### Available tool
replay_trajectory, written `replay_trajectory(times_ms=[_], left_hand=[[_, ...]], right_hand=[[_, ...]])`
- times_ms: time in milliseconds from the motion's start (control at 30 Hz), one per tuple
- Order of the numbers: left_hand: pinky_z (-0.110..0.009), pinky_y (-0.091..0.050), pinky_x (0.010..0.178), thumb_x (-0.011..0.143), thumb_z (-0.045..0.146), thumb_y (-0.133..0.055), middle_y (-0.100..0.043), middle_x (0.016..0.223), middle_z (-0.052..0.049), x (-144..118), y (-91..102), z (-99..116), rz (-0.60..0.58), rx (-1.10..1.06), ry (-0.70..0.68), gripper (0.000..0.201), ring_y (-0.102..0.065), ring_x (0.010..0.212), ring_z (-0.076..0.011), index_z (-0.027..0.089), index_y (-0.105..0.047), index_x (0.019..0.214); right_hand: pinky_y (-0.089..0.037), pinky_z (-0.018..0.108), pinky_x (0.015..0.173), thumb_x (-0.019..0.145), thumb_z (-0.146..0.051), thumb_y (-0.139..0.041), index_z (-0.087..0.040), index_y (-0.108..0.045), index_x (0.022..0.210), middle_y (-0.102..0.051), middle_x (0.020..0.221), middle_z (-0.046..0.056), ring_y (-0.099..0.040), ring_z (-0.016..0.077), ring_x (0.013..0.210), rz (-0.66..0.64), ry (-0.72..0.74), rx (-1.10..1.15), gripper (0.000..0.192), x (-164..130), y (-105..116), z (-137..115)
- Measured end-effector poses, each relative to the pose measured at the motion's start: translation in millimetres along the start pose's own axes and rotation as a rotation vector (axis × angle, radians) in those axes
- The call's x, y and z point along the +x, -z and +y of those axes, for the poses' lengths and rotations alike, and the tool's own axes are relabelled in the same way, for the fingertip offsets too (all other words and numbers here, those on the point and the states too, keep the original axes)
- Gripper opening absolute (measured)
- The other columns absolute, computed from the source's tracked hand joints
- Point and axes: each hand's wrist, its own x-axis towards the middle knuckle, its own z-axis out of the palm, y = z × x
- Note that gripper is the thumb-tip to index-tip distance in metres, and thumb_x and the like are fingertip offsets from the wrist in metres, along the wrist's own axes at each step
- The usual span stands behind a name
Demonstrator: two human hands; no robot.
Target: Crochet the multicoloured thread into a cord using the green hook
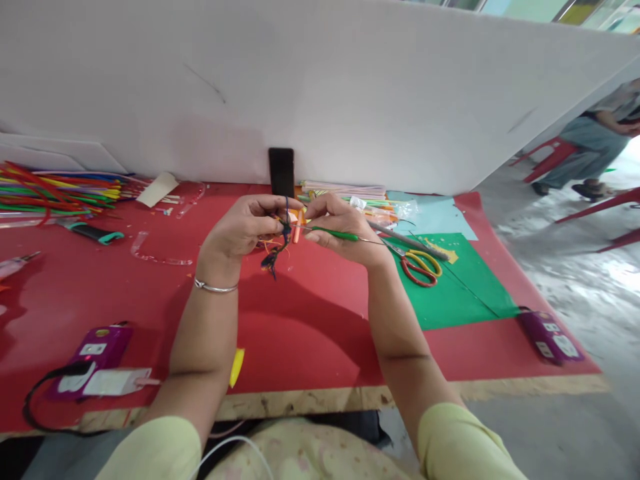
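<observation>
My left hand (250, 223) pinches a small piece of dark blue yarn work (285, 233), whose tail dangles below the fingers. A crochet hook (337, 233) with a green handle lies in the closed fingers of my right hand (345, 223). Its thin metal tip points left and reaches the yarn piece; whether it passes through a loop is too small to tell. A strand of yarn runs up over my left fingers, close to my right fingertips. Behind the hands, orange thread and small orange pieces are partly hidden.
A black phone (282, 172) leans against the white board (320, 87). Scissors (420, 267) rest on a green sheet (460, 287) at right. Pipe cleaners (60, 190) are heaped at left. Purple boxes (550, 335) sit near both front corners of the red table (310, 333). Another person (595, 133) sits far right.
</observation>
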Motion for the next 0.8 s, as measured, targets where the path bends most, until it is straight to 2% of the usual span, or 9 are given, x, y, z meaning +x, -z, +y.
replay_trajectory(times_ms=[100,200,333,533,700,800], left_hand=[[-0.022,-0.044,0.051,0.062,0.009,-0.083,-0.078,0.079,-0.005,-1.2,-1.2,-0.5,-0.016,0.014,0.018,0.037,-0.064,0.058,-0.0122,0.020,-0.093,0.096],[-0.022,-0.044,0.050,0.064,0.010,-0.083,-0.079,0.081,-0.006,-2.4,-1.5,-0.5,-0.028,-0.011,0.026,0.040,-0.064,0.057,-0.0117,0.018,-0.094,0.101],[-0.021,-0.049,0.052,0.069,0.016,-0.093,-0.080,0.084,-0.006,-1.9,-1.9,-0.5,-0.038,-0.049,0.021,0.041,-0.067,0.061,-0.0123,0.021,-0.095,0.109],[-0.024,-0.059,0.063,0.062,0.019,-0.108,-0.083,0.089,-0.007,2.3,-3.8,-1.0,-0.036,0.005,-0.048,0.044,-0.075,0.073,-0.0168,0.024,-0.096,0.105],[-0.026,-0.057,0.063,0.065,0.017,-0.107,-0.081,0.087,-0.006,2.9,-4.4,-3.3,0.013,0.026,-0.087,0.041,-0.075,0.075,-0.0181,0.025,-0.096,0.104],[-0.026,-0.057,0.063,0.068,0.014,-0.105,-0.081,0.088,-0.006,3.2,-4.4,-5.4,0.023,0.017,-0.112,0.040,-0.075,0.075,-0.0179,0.024,-0.095,0.105]], right_hand=[[-0.061,0.038,0.093,0.111,-0.058,-0.075,-0.023,-0.087,0.099,-0.072,0.114,0.008,-0.071,0.0217,0.106,-0.024,-0.002,0.039,0.039,0.9,0.9,-1.2],[-0.062,0.038,0.094,0.111,-0.062,-0.073,-0.023,-0.087,0.099,-0.072,0.115,0.008,-0.071,0.0219,0.106,-0.031,-0.029,0.034,0.043,0.8,2.5,-3.0],[-0.062,0.038,0.095,0.110,-0.065,-0.073,-0.024,-0.088,0.103,-0.072,0.114,0.008,-0.072,0.0218,0.107,-0.001,-0.034,0.018,0.045,0.3,5.2,-4.8],[-0.063,0.037,0.089,0.111,-0.064,-0.073,-0.023,-0.088,0.102,-0.072,0.114,0.008,-0.072,0.0211,0.103,0.000,-0.034,0.014,0.045,0.2,5.5,-5.6],[-0.063,0.036,0.090,0.111,-0.057,-0.076,-0.024,-0.088,0.105,-0.072,0.113,0.007,-0.072,0.0208,0.104,0.025,0.001,0.031,0.035,0.3,3.9,-4.2],[-0.062,0.038,0.091,0.112,-0.059,-0.074,-0.025,-0.087,0.104,-0.071,0.112,0.007,-0.071,0.0211,0.102,0.037,0.003,0.011,0.038,0.4,1.7,-3.8]])
